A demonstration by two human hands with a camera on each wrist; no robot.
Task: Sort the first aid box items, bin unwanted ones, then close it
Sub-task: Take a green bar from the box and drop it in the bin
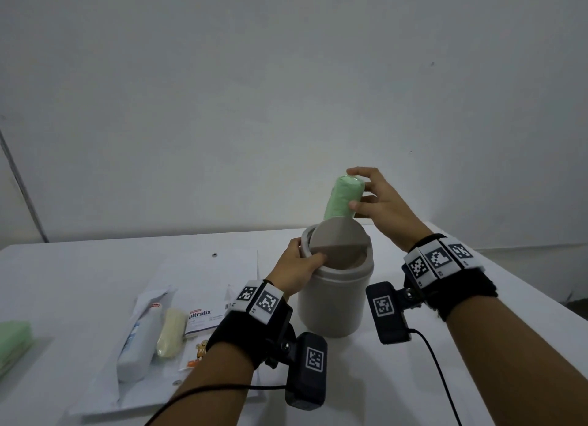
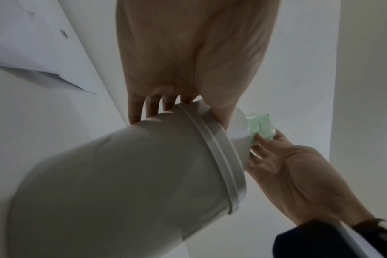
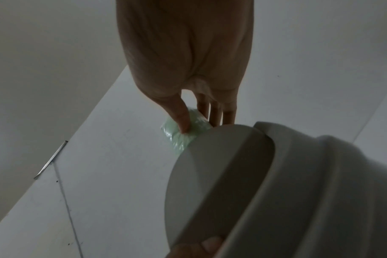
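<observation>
A small grey bin [image 1: 334, 301] with a round swing lid [image 1: 340, 239] stands on the white table. My left hand [image 1: 300, 266] grips the bin's rim [image 2: 219, 150], its thumb pressing the near half of the lid down so the flap is tilted. My right hand [image 1: 378, 199] pinches a green wrapped bandage roll [image 1: 343, 199] upright above the far side of the lid; the roll's lower end is hidden behind the flap. The green roll [image 3: 188, 132] shows beside the lid in the right wrist view. The green roll [image 2: 261, 127] peeks past the lid in the left wrist view.
Left of the bin lie a white tube [image 1: 140, 333], a cream bandage roll [image 1: 171, 331], an "ultrafix" packet [image 1: 203, 319] and a small orange-printed packet [image 1: 199, 352] on white paper [image 1: 95, 394]. A green item [image 1: 12, 343] sits at the far left edge. A wall rises close behind.
</observation>
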